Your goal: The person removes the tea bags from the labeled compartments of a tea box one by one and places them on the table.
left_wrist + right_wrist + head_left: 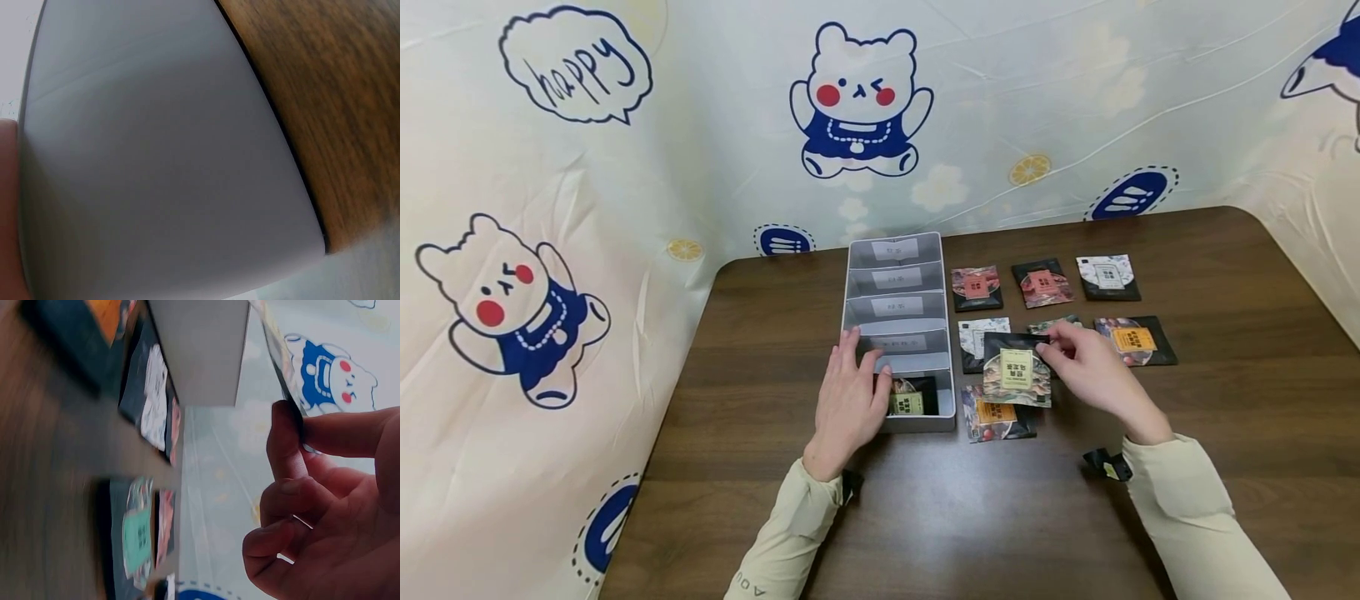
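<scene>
My right hand (pixel 1093 371) pinches a black sachet (pixel 1017 369) with a pale green label by its edge, between thumb and index finger. In the right wrist view that sachet (pixel 282 359) is seen nearly edge-on, raised off the table. My left hand (pixel 852 392) rests over the near left side of a grey divided box (pixel 917 424), its fingers fairly straight. The left wrist view shows mostly the box's outer wall (pixel 169 156). In the nearest compartment lies a green-labelled sachet (pixel 910 403), partly covered by the left thumb.
Right of the box lie sachets with red (pixel 976 287), white (pixel 1108 276) and orange (pixel 1135 339) labels. One orange-labelled sachet (pixel 1000 414) is partly behind the held one. A green-labelled sachet (pixel 137 540) lies beyond the right hand. Paper labels mark the box's compartments. A patterned cloth (pixel 970 100) hangs behind the table.
</scene>
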The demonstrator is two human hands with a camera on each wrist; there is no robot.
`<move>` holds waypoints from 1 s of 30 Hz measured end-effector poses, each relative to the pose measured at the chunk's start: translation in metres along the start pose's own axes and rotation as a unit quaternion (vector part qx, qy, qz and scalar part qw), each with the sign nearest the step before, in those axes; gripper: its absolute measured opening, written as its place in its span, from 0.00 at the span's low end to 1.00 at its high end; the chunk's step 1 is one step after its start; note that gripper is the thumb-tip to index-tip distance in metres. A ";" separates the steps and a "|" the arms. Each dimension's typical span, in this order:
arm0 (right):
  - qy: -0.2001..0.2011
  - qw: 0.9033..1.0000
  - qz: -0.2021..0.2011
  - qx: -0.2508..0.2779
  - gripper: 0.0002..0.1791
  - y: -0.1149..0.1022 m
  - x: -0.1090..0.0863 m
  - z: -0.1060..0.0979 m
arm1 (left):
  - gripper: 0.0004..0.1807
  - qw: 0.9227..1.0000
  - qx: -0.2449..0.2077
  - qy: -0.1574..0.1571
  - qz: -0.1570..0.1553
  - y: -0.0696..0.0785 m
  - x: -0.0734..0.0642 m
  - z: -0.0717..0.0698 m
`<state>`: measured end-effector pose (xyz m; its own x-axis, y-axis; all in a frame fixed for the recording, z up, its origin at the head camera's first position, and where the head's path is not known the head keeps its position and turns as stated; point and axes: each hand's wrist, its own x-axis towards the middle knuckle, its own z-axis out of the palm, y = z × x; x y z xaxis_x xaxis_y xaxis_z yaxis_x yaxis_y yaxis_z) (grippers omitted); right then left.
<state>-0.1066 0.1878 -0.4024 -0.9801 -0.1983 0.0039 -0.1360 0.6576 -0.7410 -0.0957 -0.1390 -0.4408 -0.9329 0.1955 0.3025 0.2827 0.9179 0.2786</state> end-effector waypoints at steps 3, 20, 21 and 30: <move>-0.004 1.000 0.003 -0.010 0.10 0.007 -0.004 -0.006 | 0.20 1.000 0.001 0.004 0.003 0.000 0.000 0.000; -0.027 0.998 0.028 -0.056 0.10 0.048 -0.025 -0.024 | 0.22 1.000 0.005 -0.011 -0.001 0.000 0.000 -0.001; -0.032 0.997 0.031 -0.059 0.10 0.050 -0.026 -0.025 | 0.22 1.000 0.005 -0.014 -0.002 0.000 0.000 -0.001; -0.055 0.994 0.046 -0.084 0.09 0.066 -0.031 -0.023 | 0.23 1.000 0.006 -0.021 -0.004 0.001 0.001 -0.002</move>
<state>-0.0883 0.2546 -0.4361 -0.9693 -0.2037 -0.1380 -0.0781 0.7866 -0.6125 -0.0961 -0.1388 -0.4389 -0.9435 0.2027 0.2622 0.2734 0.9231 0.2704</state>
